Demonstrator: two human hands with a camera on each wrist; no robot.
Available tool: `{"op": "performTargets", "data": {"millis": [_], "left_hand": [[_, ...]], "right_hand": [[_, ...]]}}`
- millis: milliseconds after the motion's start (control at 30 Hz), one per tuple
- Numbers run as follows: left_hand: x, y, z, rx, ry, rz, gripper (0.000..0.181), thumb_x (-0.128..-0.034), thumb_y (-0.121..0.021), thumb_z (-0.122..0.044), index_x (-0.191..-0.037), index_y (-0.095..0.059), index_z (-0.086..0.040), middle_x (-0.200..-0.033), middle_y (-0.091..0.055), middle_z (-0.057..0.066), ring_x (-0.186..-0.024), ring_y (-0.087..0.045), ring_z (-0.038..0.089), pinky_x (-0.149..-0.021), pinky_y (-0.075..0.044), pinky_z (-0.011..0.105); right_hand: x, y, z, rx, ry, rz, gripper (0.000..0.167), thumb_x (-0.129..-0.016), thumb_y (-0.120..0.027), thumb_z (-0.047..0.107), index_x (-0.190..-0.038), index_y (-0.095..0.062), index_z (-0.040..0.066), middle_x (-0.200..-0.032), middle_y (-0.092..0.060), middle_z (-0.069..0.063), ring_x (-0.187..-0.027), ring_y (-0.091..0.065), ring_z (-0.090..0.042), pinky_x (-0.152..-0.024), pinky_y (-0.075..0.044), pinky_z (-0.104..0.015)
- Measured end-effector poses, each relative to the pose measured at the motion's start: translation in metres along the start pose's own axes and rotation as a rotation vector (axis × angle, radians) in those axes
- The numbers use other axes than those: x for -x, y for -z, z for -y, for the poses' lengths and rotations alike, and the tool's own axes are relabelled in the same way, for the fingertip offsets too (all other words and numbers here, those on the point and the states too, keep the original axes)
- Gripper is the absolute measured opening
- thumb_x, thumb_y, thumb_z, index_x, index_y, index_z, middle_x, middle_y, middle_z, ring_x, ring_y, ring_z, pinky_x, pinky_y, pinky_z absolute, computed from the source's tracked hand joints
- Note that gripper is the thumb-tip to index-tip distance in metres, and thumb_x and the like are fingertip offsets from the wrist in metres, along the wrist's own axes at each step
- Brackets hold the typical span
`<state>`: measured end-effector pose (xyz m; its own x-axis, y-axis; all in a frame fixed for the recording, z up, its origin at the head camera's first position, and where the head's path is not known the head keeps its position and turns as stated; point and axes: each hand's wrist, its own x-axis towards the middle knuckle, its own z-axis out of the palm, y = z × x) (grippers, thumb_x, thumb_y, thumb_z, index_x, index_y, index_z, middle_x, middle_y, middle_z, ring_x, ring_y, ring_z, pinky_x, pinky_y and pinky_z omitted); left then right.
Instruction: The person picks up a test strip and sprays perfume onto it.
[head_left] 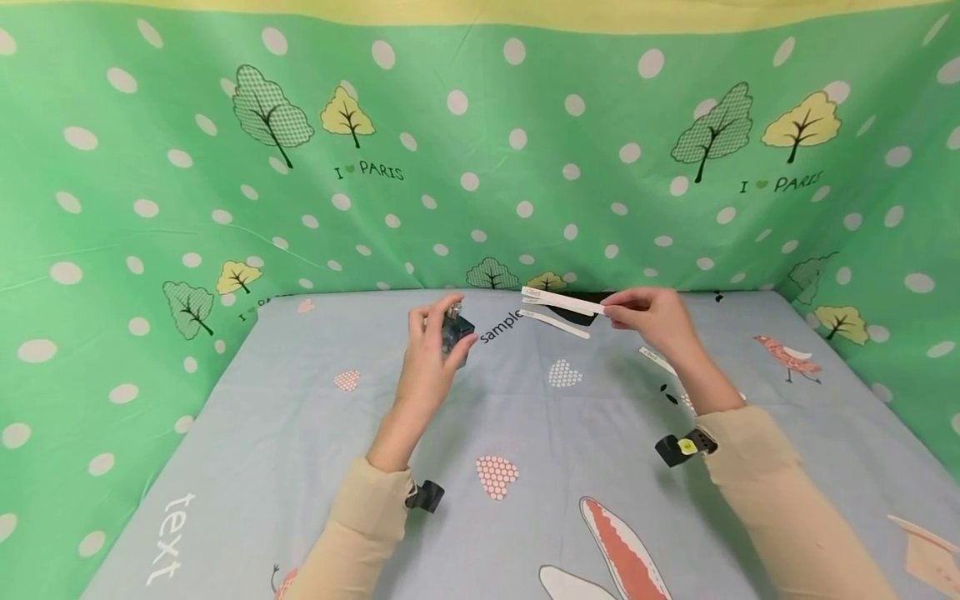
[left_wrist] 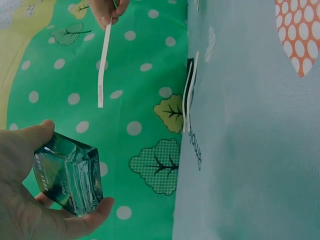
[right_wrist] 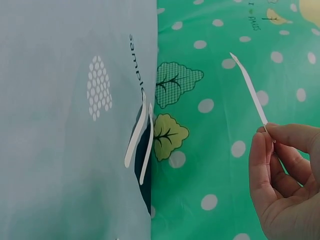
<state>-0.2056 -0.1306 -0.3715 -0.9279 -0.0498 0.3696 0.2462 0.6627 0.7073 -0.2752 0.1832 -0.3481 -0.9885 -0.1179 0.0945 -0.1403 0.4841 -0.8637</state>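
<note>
Mid-frame, my left grip [head_left: 430, 350] clasps one glass bottle [head_left: 454, 333]; my right grip [head_left: 654, 318] pinches one white strip [head_left: 558, 299]. Head view shows three loose strips [head_left: 558, 324]; right-wrist view, two.

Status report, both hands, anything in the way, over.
Left hand grips blocky teal glass bottle. Right hand pinches thin white paper-like strip. Nothing visible between bottle and strip.

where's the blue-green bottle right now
In the head view, the blue-green bottle is held in the left hand, just left of the printed word "sample" on the blue cloth.
</note>
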Motion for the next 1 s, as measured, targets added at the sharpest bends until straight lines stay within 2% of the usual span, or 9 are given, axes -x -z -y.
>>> {"op": "performTargets", "data": {"millis": [200, 500, 767, 1000], "left_hand": [[-0.002, -0.002, 0.000, 0.001, 0.010, 0.006, 0.055, -0.0962, -0.065, -0.030, -0.145, -0.041, -0.032, -0.135, -0.038, 0.016, -0.117, -0.059, 0.044, -0.088, -0.059, 0.053], [-0.005, -0.008, -0.002, -0.021, -0.014, 0.011, 0.055, -0.0955, -0.067, -0.028, -0.144, -0.042, -0.032, -0.134, -0.039, 0.016, -0.116, -0.060, 0.042, -0.090, -0.059, 0.050], [-0.005, -0.013, -0.002, -0.010, -0.005, 0.017, 0.054, -0.0948, -0.068, -0.028, -0.142, -0.043, -0.032, -0.132, -0.039, 0.015, -0.117, -0.060, 0.041, -0.089, -0.060, 0.049], [-0.006, -0.014, -0.001, -0.020, -0.031, 0.007, 0.052, -0.0947, -0.068, -0.029, -0.141, -0.044, -0.031, -0.130, -0.040, 0.015, -0.114, -0.062, 0.039, -0.091, -0.059, 0.047]], "right_hand": [[-0.002, -0.007, 0.004, 0.007, 0.012, 0.007, 0.028, -0.093, -0.071, 0.019, -0.112, -0.073, -0.002, -0.098, -0.076, -0.009, -0.070, -0.068, 0.004, -0.071, -0.059, -0.017], [-0.004, -0.021, 0.007, -0.052, 0.037, 0.041, 0.026, -0.093, -0.071, 0.016, -0.110, -0.072, -0.004, -0.091, -0.075, 0.001, -0.074, -0.070, -0.002, -0.073, -0.061, -0.021], [-0.002, -0.026, 0.015, -0.041, 0.029, 0.049, 0.028, -0.093, -0.072, 0.018, -0.111, -0.073, -0.003, -0.101, -0.075, -0.015, -0.073, -0.069, 0.000, -0.071, -0.059, -0.017], [-0.002, -0.032, 0.017, -0.051, 0.048, 0.052, 0.027, -0.092, -0.072, 0.017, -0.110, -0.073, -0.003, -0.099, -0.075, -0.020, -0.072, -0.069, -0.002, -0.070, -0.059, -0.017]]}}
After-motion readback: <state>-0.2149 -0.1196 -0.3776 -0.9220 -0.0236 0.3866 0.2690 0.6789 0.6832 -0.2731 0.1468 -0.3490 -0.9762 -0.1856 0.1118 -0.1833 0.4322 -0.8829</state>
